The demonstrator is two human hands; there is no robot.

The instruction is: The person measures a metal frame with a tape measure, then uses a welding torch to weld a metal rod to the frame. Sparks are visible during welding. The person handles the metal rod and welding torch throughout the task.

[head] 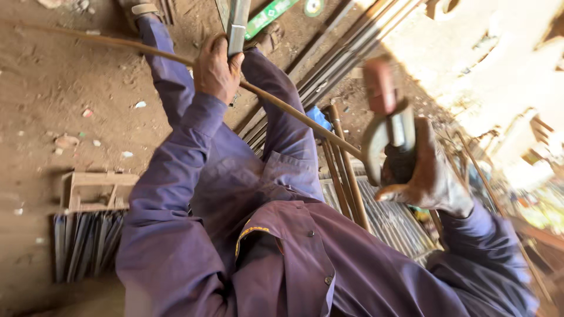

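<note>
Looking down past our purple coverall, we've got both arms out over the dirt floor (53, 94). Our left hand (216, 69) is stretched forward, arm nearly straight, knuckles up, with the fingers wrapped around a flat grey metal bar (237, 29) that runs up and out of the top of the view. A long thin rusty rod (282, 105) passes right under that hand, running diagonally from the upper left toward our right side; we can't tell if the hand is also pressing on it.

Our right hand (426, 170) is in a worn brown leather glove, elbow bent and raised to the right, fingers clenched around the dark grip of a tool with a curved grey metal guard (382, 138) and a reddish top. It's blurry, so we can't say exactly what kind it is.

Under the right arm there's a stack of rusty pipes (346, 176) lying on corrugated metal sheet (393, 220). Off to the left sits a small wooden frame (94, 191) next to a bundle of thin metal strips (85, 243).
</note>
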